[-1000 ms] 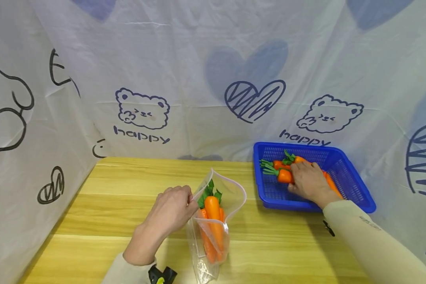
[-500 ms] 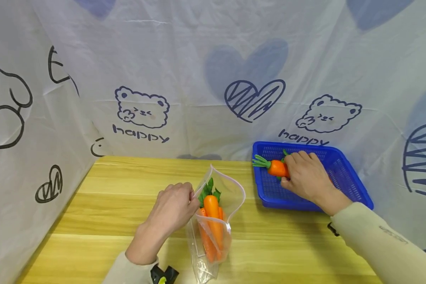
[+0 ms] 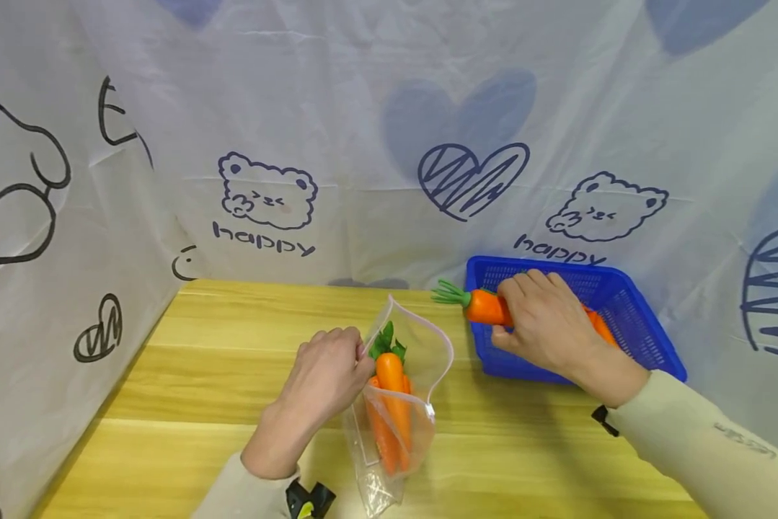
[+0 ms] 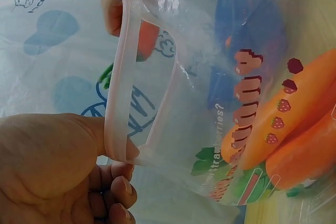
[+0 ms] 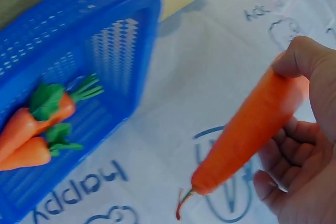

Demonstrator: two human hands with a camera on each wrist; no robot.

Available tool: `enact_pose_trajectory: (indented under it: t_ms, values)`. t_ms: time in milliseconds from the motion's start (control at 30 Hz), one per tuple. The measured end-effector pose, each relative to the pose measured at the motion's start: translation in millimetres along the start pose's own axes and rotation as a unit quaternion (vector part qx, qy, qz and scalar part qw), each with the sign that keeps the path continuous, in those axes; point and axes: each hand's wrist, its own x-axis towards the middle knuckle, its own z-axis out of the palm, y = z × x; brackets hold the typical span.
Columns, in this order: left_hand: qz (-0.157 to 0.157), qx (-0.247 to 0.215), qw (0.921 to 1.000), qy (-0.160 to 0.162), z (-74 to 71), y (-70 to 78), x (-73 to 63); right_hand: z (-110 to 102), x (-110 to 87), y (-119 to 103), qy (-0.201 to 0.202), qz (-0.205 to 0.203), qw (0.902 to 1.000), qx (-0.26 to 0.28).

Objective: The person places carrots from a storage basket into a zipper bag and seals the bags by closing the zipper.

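Note:
My right hand [image 3: 547,321] grips an orange carrot [image 3: 487,308] over the left side of the blue basket [image 3: 655,353], its green stems pointing left. In the right wrist view the carrot's thin root tail hangs clear of the basket. My left hand [image 3: 326,371] pinches the rim of a clear zip bag [image 4: 194,77] between thumb and fingers, and the bag's mouth gapes. Inside the bag stand several carrots [image 3: 391,414], green leaves up. The white slider [image 3: 430,411] sits at the mouth's right side. More carrots [image 5: 26,150] lie in the basket.
A pale wooden table [image 3: 233,404] carries the bag and basket. Behind and beside it hangs a white cloth [image 3: 363,238] printed with bears and hearts. The basket stands at the back right, close to the cloth.
My right hand has gripped a carrot from the basket, lifted it and brought it left, past the basket's left rim. My left hand still holds the bag, nearly in place.

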Motion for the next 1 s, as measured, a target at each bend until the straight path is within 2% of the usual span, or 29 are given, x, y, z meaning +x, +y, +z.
enact_pose_trajectory:
  t_ms: [100, 200, 267, 367, 433, 533, 667, 767, 833, 1000]
  values:
    - [-0.003, -0.002, 1.0000, 0.004, 0.6, 1.9, 0.3, -17, 9.0, -13, -0.057, 0.023, 0.9977, 0.028]
    - [-0.006, -0.003, 0.9999, 0.008, 0.8, 3.0, -0.1, -33, 21.9, -29, -0.140, 0.065, 0.9863, 0.059]
    - [-0.007, -0.006, 0.9999, 0.008, 1.3, 3.9, -0.5, -42, 31.1, -38, -0.205, 0.096, 0.9708, 0.079]
    - [-0.004, -0.008, 0.9999, 0.011, 2.8, 5.6, -1.4, -51, 43.1, -47, -0.299, 0.129, 0.9400, 0.103]
    - [0.000, -0.011, 0.9998, 0.016, 4.0, 6.7, -2.0, -55, 49.9, -52, -0.354, 0.133, 0.9187, 0.114]
    - [0.010, -0.013, 0.9995, 0.026, 5.6, 7.8, -3.3, -54, 58.1, -57, -0.414, 0.123, 0.8926, 0.129]
    - [0.016, -0.016, 0.9993, 0.028, 7.2, 9.2, -4.4, -43, 68.0, -62, -0.457, 0.119, 0.8662, 0.163]
    - [0.023, -0.018, 0.9993, 0.023, 9.0, 10.8, -4.9, -32, 76.3, -67, -0.472, 0.125, 0.8528, 0.185]
    - [0.033, -0.017, 0.9990, 0.024, 10.5, 12.4, -5.1, -23, 81.6, -71, -0.478, 0.131, 0.8458, 0.197]
    - [0.060, -0.010, 0.9973, 0.043, 13.8, 16.0, -6.7, -2, 91.9, -78, -0.470, 0.155, 0.8353, 0.239]
